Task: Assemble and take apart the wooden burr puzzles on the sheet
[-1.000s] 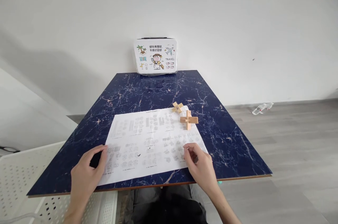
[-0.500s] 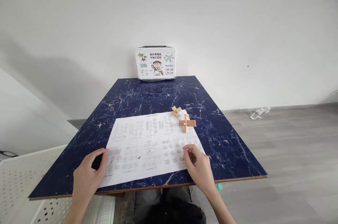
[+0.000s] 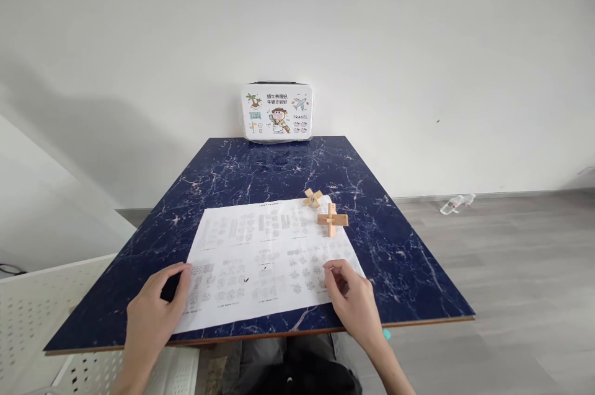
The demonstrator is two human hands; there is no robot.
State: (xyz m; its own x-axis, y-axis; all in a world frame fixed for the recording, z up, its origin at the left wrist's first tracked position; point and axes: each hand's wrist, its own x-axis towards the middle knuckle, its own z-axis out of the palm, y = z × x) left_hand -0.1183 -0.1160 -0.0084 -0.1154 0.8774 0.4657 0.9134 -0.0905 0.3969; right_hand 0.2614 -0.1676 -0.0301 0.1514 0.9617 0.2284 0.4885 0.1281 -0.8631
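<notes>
A printed instruction sheet (image 3: 260, 258) with small grey diagrams lies flat near the table's front edge. My left hand (image 3: 158, 302) is closed in a pinch at the sheet's left edge, thumb and forefinger meeting there. Over the lower right part of the sheet rests my right hand (image 3: 351, 296), its fingers curled and the tips together; what they hold, if anything, is hidden. Beyond the right hand, a cross-shaped wooden interlocking puzzle (image 3: 331, 220) stands on the sheet's upper right corner. Just behind it, a smaller, paler wooden cross puzzle (image 3: 313, 198) sits at the sheet's top edge.
The dark blue marbled table (image 3: 274, 172) reaches to the wall. At its back stands a white case (image 3: 277, 113) with cartoon prints. White perforated basket-like surfaces (image 3: 28, 314) are below at left. A clear plastic bottle (image 3: 458, 203) lies on the floor at right.
The view has shifted very slightly, moving everything a few pixels. Both hands keep their pose, and the sheet and wooden puzzles stay in place.
</notes>
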